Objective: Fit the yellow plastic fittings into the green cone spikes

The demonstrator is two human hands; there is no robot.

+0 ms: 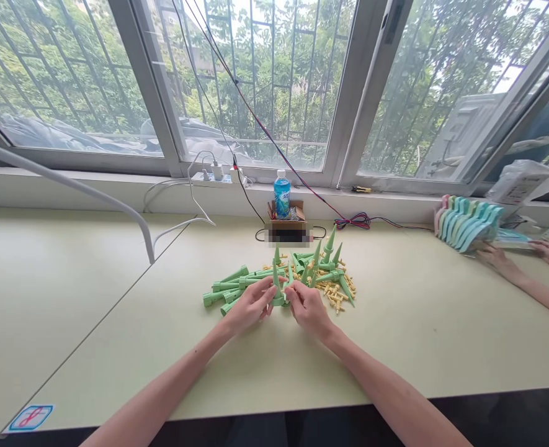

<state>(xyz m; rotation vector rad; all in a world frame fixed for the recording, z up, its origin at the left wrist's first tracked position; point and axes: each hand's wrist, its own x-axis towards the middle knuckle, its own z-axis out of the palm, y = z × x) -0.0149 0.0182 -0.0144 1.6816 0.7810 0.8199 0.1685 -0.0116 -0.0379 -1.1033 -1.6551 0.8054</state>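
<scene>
Both my hands meet over the table in front of a heap of green cone-shaped plastic spikes [318, 264]. My left hand [250, 305] and my right hand [307, 308] pinch one upright green spike [277, 287] between their fingertips. To the left of it, several finished green spikes [227, 287] lie flat in a row. Small yellow plastic pieces [337, 297] are scattered on the right side of the heap.
A blue drink bottle [281, 194] stands in a small cardboard box [297, 214] by the window ledge. Cables [355, 220] and a power strip [213, 177] lie along the sill. At the right, another person's hands [502, 261] rest near a stack of pastel-coloured items [467, 222].
</scene>
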